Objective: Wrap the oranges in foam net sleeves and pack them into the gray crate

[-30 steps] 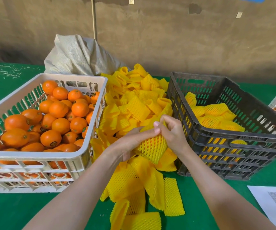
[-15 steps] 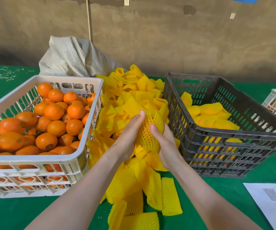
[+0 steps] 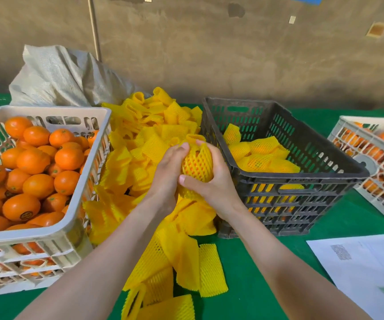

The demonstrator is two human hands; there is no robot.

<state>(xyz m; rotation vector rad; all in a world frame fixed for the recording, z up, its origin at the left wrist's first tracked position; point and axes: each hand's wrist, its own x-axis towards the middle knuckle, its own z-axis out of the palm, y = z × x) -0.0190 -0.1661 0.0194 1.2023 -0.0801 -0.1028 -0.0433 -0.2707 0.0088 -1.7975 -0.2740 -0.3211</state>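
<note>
Yellow and stretched taut, a foam net sleeve (image 3: pixel 202 158) is gripped from both sides by curled fingers (image 3: pixel 200 143), and an orange (image 3: pixel 189 167) is seen through its mesh. The left hand (image 3: pixel 166 175) is closed against the sleeve's left side, its fingers reaching the top opening. The right hand (image 3: pixel 213 184) is wrapped round the right side, with the thumb laid across the lower front.

The orange is held in the air above the pile of empty sleeves (image 3: pixel 154 135), just beside the left wall of the gray crate (image 3: pixel 301 175) and not yet inside it. Several wrapped oranges (image 3: pixel 263 155) are seen lying in the gray crate, gathered toward its left and middle.

The pile is spread on the green worktop (image 3: pixel 255 285) between the gray crate and a white crate (image 3: pixel 48 229), which is filled with bare oranges (image 3: pixel 34 161). A woven sack (image 3: pixel 54 77) is slumped behind the white crate. A second white crate (image 3: pixel 347 122), also holding oranges, is set at the right edge, well apart from the hands. A sheet of paper (image 3: pixel 359 266) is laid on the worktop in front of it.
</note>
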